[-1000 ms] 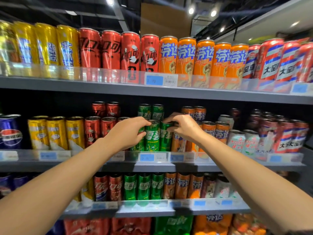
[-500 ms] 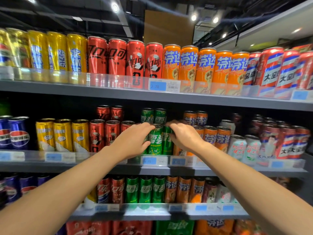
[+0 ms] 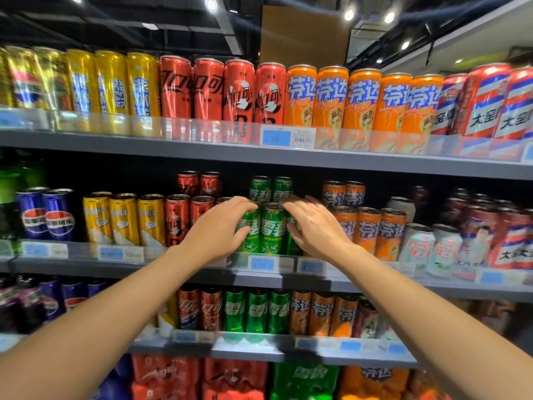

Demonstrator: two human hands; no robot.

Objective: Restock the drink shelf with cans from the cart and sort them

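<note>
Green cans (image 3: 272,229) stand in a front row of three on the middle shelf (image 3: 173,268), with two more green cans (image 3: 261,189) behind them. My left hand (image 3: 219,229) curls around the left front green can, fingers over its top. My right hand (image 3: 314,229) lies flat against the right front green can, fingers stretched out and blurred. The middle green can stands free between my hands. The two outer cans are largely hidden by my hands. No cart is in view.
Red cans (image 3: 177,220) stand just left of the green row and orange cans (image 3: 367,229) just right. The top shelf (image 3: 202,148) overhangs with tall yellow, red and orange cans. A lower shelf (image 3: 253,346) holds more cans. Price tags line each shelf edge.
My right hand has opened from a curled grip to stretched fingers. Both hands sit slightly lower on the green cans, and the view has tilted up a little.
</note>
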